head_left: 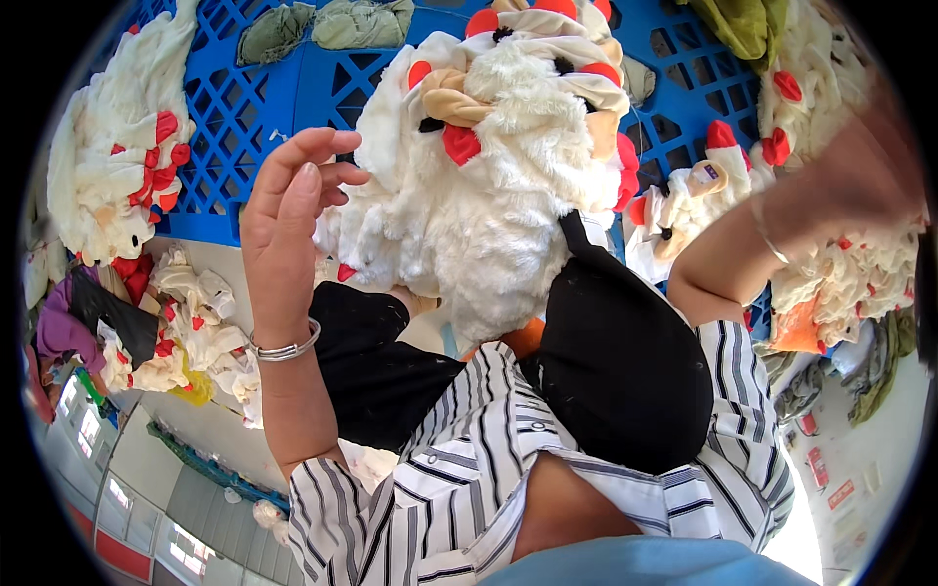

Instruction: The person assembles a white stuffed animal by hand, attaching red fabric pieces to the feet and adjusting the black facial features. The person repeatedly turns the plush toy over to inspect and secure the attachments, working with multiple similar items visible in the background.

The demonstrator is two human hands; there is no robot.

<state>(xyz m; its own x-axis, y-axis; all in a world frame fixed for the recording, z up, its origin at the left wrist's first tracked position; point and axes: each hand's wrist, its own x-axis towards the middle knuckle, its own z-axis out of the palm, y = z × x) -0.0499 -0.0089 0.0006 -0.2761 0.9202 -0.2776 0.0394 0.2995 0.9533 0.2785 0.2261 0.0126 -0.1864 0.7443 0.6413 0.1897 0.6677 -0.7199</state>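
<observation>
A heap of white plush chicken skins (489, 225) with red combs and tan beaks lies in front of me, draped toward my lap. My left hand (278, 210) is raised at its left edge, fingers bent and apart, and I see nothing in them. Far to the right, my right hand (874, 146) is smeared by motion and cut by the dark rim. Its fingers cannot be made out. Near that arm lies a smaller white plush piece (699, 195) with red parts and a tan patch bearing a label.
Blue plastic pallets (264, 107) lie beneath the heap. More white plush skins are piled at left (112, 146) and right (850, 283). Grey-green cloth bundles (362, 21) sit at the far edge. Black cloth (625, 361) covers my lap; purple fabric (68, 317) lies at left.
</observation>
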